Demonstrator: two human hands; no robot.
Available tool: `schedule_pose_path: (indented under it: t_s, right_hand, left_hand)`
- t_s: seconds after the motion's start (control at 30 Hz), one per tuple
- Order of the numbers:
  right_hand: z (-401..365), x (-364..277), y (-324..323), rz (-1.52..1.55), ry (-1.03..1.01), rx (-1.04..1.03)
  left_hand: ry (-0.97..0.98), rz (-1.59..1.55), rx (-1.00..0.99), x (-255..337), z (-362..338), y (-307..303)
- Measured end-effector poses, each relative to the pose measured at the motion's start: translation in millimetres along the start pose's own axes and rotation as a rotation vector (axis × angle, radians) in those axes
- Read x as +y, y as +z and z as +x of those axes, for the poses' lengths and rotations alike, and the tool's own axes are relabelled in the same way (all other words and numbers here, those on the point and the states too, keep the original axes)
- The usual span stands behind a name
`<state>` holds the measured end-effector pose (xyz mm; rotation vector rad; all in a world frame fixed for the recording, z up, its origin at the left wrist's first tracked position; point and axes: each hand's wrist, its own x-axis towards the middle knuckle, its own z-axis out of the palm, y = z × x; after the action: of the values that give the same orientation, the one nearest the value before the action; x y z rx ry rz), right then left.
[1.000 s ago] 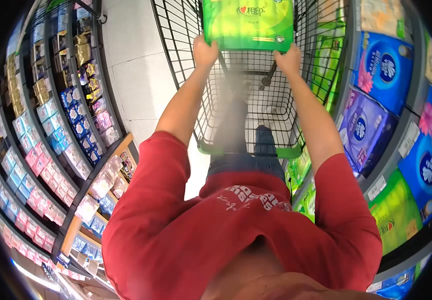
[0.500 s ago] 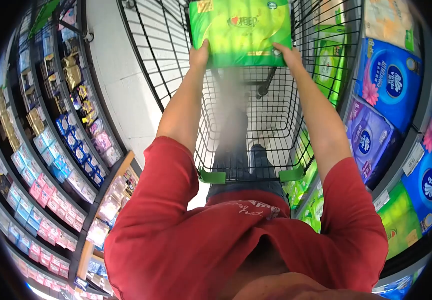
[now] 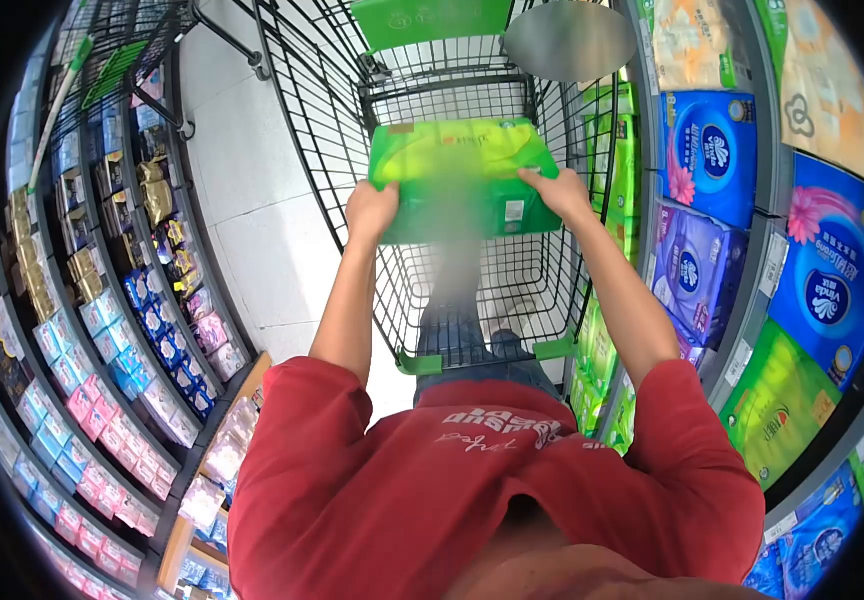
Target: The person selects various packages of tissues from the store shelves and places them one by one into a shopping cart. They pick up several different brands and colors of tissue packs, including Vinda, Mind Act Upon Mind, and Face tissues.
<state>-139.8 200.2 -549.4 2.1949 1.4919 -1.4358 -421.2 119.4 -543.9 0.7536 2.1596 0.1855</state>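
Note:
A large green pack of tissue [image 3: 457,175] hangs over the black wire shopping cart [image 3: 342,140], lying nearly flat. My left hand [image 3: 370,210] grips its near left corner. Its near right edge is held by my right hand [image 3: 557,192]. Both arms reach forward from red short sleeves. The cart's basket beneath the pack looks bare, and through the mesh I see my jeans and a shoe.
Shelves on the right hold big tissue packs in blue [image 3: 709,155], purple [image 3: 694,270] and green [image 3: 774,405]. The left shelves [image 3: 102,330] carry rows of small pink and blue packets. White floor tiles [image 3: 252,230] run along the cart's left side.
The green pack has come down from high in front of me and tipped flatter over the cart basket. Both hands kept their hold.

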Motion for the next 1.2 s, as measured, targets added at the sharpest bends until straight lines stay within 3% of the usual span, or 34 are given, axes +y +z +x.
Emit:
schedule_pose_path:
  t_s: [0.1,0.3,0.37,0.4,0.5,0.6,0.63,0.7,0.77,0.8,0.83,0.87,0.9,0.97,1.0,1.03,1.1,1.2]
  right_hand:
    - [-28.0,1.7,-12.0,0.083,0.014,-0.042]
    - [-82.6,-33.3,-65.6,0.286,-0.162,-0.010]
    - [-116.6,-54.5,-91.7,0.350,-0.375,0.102]
    - [-138.6,-65.7,-106.3,0.366,-0.389,0.136]
    - [-220.8,-103.6,-153.2,0.389,-0.710,0.426]
    - [-311.5,-107.4,-182.4,0.529,-0.978,0.772]
    - [-347.1,-100.1,-190.3,0.543,-1.003,0.815]
    - [-388.8,-74.4,-192.3,0.643,-1.024,0.823]
    - [-403.2,-48.4,-186.6,0.875,-1.342,0.951]
    - [-412.7,-36.4,-190.4,0.814,-1.385,0.937]
    - [-423.3,-20.8,-193.4,0.756,-1.416,0.924]
    - [-437.7,-3.6,-200.7,0.624,-1.287,0.911]
    - [-446.2,13.7,-206.6,0.642,-1.251,0.979]
    - [-457.4,47.0,-214.6,0.820,-1.340,0.545]
    - [-451.2,67.1,-210.2,0.928,-1.361,0.502]
    - [-456.5,91.1,-206.9,0.951,-1.340,0.555]
    - [-475.0,144.2,-196.0,0.983,-1.145,0.627]
    - [-491.1,225.2,-168.0,0.932,-0.926,0.806]
  left_hand:
    - [0.069,0.001,0.074,10.7,-46.8,-34.1]
    - [0.254,-0.031,0.234,52.9,-121.1,-112.3]
    - [0.358,0.001,0.382,72.3,-151.4,-146.3]
    - [0.432,-0.043,0.442,79.4,-165.9,-163.4]
    - [0.629,-0.157,0.654,102.1,-231.2,-219.1]
    - [0.925,-0.484,0.836,107.0,-311.7,-252.1]
    - [0.908,-0.586,0.916,108.5,-349.1,-252.6]
    - [1.160,-0.803,0.932,93.2,-388.1,-260.2]
    - [1.179,-0.898,0.879,96.3,-415.6,-254.9]
    - [1.220,-0.897,0.833,92.4,-413.2,-258.4]
    - [1.263,-0.931,0.651,86.7,-395.0,-268.7]
    - [1.302,-0.954,0.461,87.3,-378.1,-274.1]
    - [1.345,-0.937,0.398,93.5,-368.8,-272.2]
    - [1.457,-0.864,0.103,110.2,-353.7,-256.4]
    - [1.540,-0.801,0.021,118.8,-347.5,-239.0]
    - [1.622,-0.745,-0.056,126.5,-340.0,-218.7]
    - [1.497,-0.746,-0.332,138.1,-332.3,-174.0]
    - [1.343,-0.539,-0.590,152.2,-322.4,-104.5]
